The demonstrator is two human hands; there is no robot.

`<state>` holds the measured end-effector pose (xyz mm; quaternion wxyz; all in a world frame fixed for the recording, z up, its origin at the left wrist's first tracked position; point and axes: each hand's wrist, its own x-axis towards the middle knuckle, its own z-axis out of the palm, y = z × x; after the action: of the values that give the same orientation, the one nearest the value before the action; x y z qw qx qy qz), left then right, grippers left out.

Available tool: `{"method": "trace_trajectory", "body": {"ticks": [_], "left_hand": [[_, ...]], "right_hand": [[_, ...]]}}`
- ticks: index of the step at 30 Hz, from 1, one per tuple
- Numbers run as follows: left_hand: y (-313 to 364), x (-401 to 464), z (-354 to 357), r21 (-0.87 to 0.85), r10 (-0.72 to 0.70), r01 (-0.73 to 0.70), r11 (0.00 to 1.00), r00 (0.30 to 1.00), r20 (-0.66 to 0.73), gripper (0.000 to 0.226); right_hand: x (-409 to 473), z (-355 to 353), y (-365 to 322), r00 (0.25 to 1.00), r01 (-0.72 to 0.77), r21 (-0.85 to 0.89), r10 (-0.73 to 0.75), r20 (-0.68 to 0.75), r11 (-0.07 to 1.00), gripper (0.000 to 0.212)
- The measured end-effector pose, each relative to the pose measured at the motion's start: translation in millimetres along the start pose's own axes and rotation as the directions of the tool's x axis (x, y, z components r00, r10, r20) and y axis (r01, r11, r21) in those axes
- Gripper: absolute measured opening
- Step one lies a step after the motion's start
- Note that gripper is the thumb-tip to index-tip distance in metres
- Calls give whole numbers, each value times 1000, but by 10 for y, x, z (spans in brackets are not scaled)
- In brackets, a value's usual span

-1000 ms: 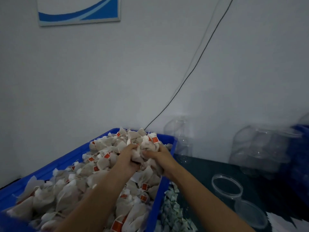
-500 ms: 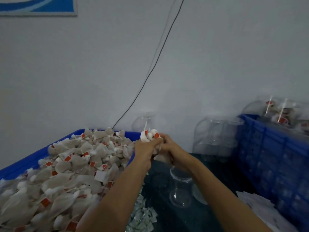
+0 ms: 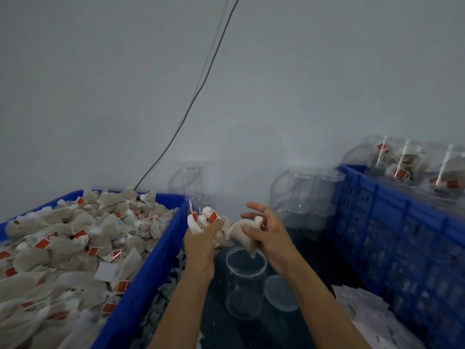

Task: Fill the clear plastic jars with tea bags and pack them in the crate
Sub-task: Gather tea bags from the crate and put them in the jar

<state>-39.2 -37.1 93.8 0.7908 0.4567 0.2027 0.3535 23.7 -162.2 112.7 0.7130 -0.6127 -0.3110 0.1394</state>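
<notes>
Clear plastic jar, round, lidless and apparently empty, is stood upright on the dark surface between the two forearms, directly under both hands. Step in hand, as judged: the grabbed tea bags are to be dropped into that mouth. To be done well: bags should be centred over the opening before release, fed a few at a time, and strings and red tags kept from snagging on the rim; the jar looks light and could be tipped if bumped, so the rim is best left untouched.

Left hand is curled tight around a bunch of white paper tea bags with red tags, the tags and strings sticking up above the fist, just beside the rim of the blue plastic tub heaped with loose tea bags. Right hand is half open: one beige tea bag is pinched by thumb and lower fingers, its tip hanging just above or into the jar mouth, while the upper fingers are spread loose.

Round clear lid is lying flat just right of the jar. Empty clear jars are stacked by the wall. Filled jars are already seen on top of the blue slotted plastic crate at right, somewhat blurred. Task judged well short of done.
</notes>
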Motion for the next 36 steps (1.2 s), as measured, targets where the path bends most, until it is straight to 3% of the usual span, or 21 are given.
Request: {"method": "trace_trajectory", "body": {"ticks": [2, 6, 12, 16, 20, 24, 27, 29, 36], "left_hand": [[-50, 39, -9, -7, 14, -13, 1000, 1000, 12, 29], [-130, 95, -22, 5, 23, -23, 1000, 999, 27, 25], [-216, 204, -92, 102, -21, 11, 995, 995, 96, 33], [-157, 257, -148, 70, -82, 71, 995, 981, 174, 45], [-53, 275, -193, 9, -101, 102, 995, 968, 228, 55], [3, 240, -180, 53, -85, 72, 996, 941, 327, 44], [18, 181, -124, 145, -86, 27, 989, 905, 416, 46], [13, 145, -78, 178, -93, 11, 984, 884, 458, 50], [-46, 120, -3, 163, -122, 58, 985, 902, 414, 45]], "right_hand": [[14, -17, 57, 995, 35, -72, -42, -90, 997, 46], [42, -111, 101, 969, 91, -218, -137, -205, 972, 26], [13, -85, 253, 959, 159, -457, -247, -139, 875, 13], [32, -61, 292, 979, 138, -551, -197, -48, 823, 12], [44, -64, 260, 986, 134, -526, -167, -14, 840, 6], [29, -81, 176, 968, 183, -433, -239, -79, 883, 12], [0, -40, 127, 973, 223, -356, -231, 21, 907, 23], [-7, 22, 143, 971, 237, -401, -229, 69, 885, 26], [39, 93, 211, 929, 245, -469, -343, -136, 848, 8]]}}
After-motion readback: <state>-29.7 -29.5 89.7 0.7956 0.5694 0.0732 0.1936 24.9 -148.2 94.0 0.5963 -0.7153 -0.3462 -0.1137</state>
